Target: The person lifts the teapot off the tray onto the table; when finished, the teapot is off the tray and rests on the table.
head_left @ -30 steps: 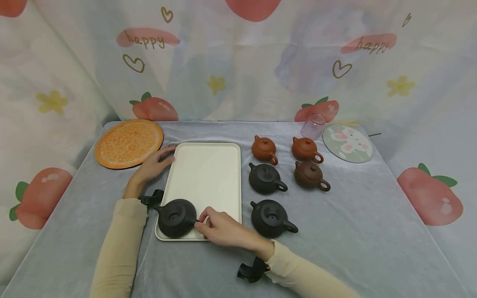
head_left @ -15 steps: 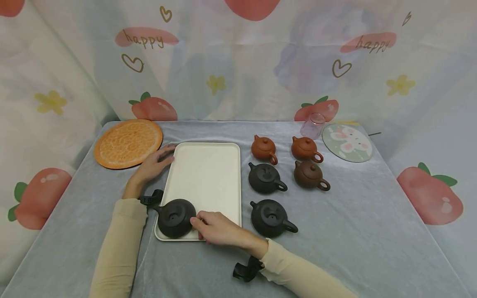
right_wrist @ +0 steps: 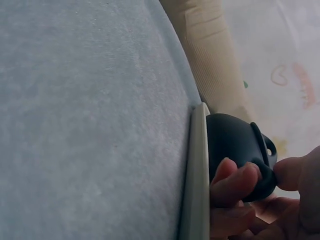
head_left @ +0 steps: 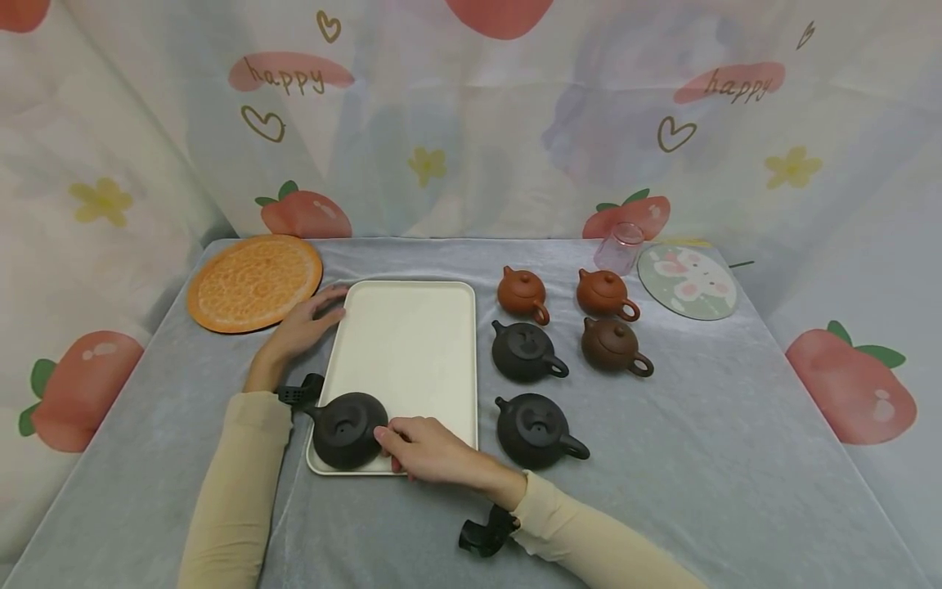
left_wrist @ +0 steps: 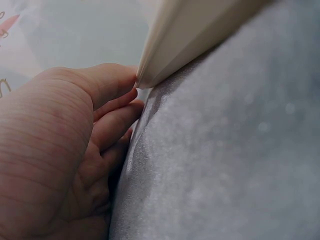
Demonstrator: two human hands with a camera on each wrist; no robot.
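Observation:
A black teapot (head_left: pixel 349 430) sits on the near left part of a cream rectangular tray (head_left: pixel 412 343). My right hand (head_left: pixel 434 450) pinches its handle between thumb and fingers; the handle is mostly covered by the hand in the head view. In the right wrist view, the dark teapot body (right_wrist: pixel 230 140) stands at the tray rim (right_wrist: pixel 199 165). My left hand (head_left: pixel 298 331) rests by the tray's far left corner, and its thumb touches the tray edge (left_wrist: pixel 165 55) in the left wrist view. Its other fingers lie loosely bent beside that edge.
Right of the tray stand two more black teapots (head_left: pixel 526 352), two orange-brown teapots (head_left: pixel 521 293) and a dark brown teapot (head_left: pixel 609 343). Farther back are a pink glass jar (head_left: pixel 620 248) and a rabbit-print round mat (head_left: pixel 688 282). An orange round mat (head_left: pixel 253 282) lies far left.
My right hand has shifted slightly left and closed more firmly round the teapot's handle. The teapot, the tray and my left hand look unmoved.

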